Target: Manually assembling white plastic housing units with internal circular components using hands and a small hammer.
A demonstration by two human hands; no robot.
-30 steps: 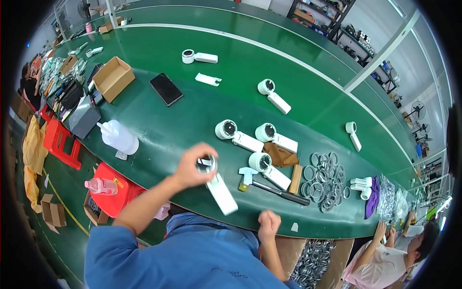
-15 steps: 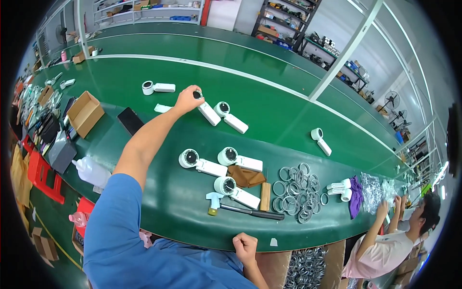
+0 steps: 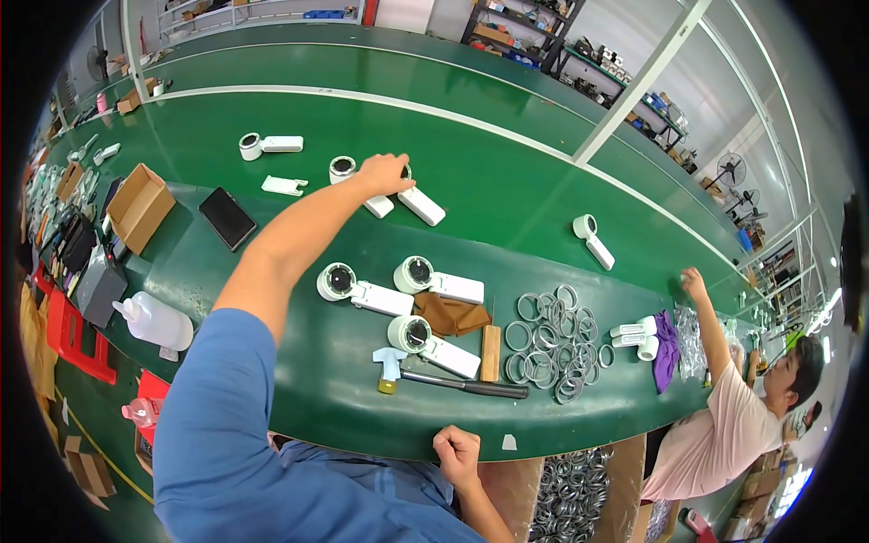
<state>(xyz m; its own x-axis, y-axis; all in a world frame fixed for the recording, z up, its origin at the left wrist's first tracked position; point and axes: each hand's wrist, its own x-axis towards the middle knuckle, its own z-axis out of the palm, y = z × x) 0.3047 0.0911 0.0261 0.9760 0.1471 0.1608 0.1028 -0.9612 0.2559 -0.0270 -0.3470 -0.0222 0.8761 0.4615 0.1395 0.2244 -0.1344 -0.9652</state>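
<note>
My left hand (image 3: 384, 174) reaches across the table, its fingers curled over the round head of a white handheld fan-like device (image 3: 422, 207). Just left of it lies a similar white device (image 3: 342, 166), partly hidden behind my forearm. Closer in, three more lie together: one at the left (image 3: 380, 299), one at the back (image 3: 457, 288) and one in front (image 3: 450, 357). A hammer (image 3: 466, 387) lies before them, beside a wooden block (image 3: 490, 353) and a brown cloth (image 3: 450, 315). My right hand (image 3: 456, 452) is a closed fist at the table's near edge, with nothing visible in it.
Many metal rings (image 3: 554, 344) are heaped on the right; more fill a box (image 3: 572, 493) below the edge. A phone (image 3: 227, 218), cardboard box (image 3: 140, 208) and white bottle (image 3: 156, 321) stand left. A co-worker (image 3: 724, 398) at the right stretches an arm over the table.
My left hand has moved right, from one white device to its neighbour. My right fist stays near the edge. The co-worker's arm now extends forward, and the whole view has shifted slightly.
</note>
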